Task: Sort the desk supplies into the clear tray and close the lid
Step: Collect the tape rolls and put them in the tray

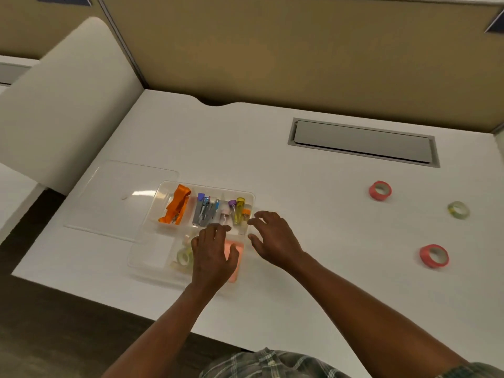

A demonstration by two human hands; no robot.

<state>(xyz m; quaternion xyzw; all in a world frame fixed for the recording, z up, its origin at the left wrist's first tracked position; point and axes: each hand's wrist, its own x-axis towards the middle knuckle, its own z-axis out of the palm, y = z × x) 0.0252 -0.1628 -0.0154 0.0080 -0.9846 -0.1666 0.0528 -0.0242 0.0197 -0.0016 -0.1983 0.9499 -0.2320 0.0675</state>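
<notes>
Over the near side of the tray [148,255] the left hand [211,255] hovers, fingers spread and gripping nothing, above a pink pad [234,259]. At the tray's right rim the right hand [272,236] is loose and empty too. An orange stapler [176,204] and bottles [238,211] fill its far sections. The lid [114,197] lies flat left of the tray. Well right of it sit the far red tape [380,190], green tape [458,210] and near red tape [434,255].

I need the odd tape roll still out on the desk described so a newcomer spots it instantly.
Start at the grey hatch set into the white desk. Below it, well right of the clear tray, three tape rolls lie loose. The pale yellow-green roll is farthest right; the upper red roll and lower red roll beside it are both red.
</notes>
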